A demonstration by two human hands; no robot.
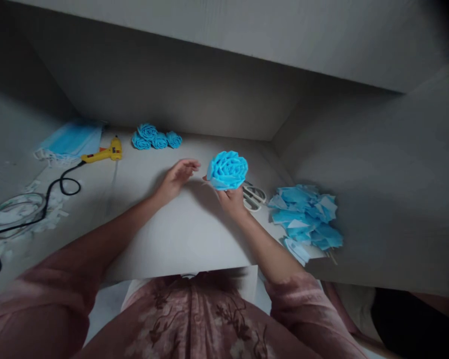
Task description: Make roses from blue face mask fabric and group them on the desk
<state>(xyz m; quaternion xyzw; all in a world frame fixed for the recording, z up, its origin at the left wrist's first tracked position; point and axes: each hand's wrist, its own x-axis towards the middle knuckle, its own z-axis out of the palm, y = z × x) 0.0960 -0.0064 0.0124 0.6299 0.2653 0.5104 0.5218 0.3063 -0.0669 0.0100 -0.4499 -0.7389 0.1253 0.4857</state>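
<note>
A large blue rose-shaped flower (228, 170), made of folded soft material, is held up over the work surface. My right hand (232, 198) grips it from below; the petals hide most of those fingers. To its left my left hand (182, 172) hovers with fingers extended, apart from the flower and holding nothing. Partly behind my right wrist lies a pair of scissors (253, 197) with white handles.
Several smaller blue flowers (155, 137) sit along the back wall. At the left are a yellow glue gun (105, 151) with a looping black cord, flat blue face masks (75, 140) and white scraps (20, 212). Blue cut pieces (305, 214) are piled at the right.
</note>
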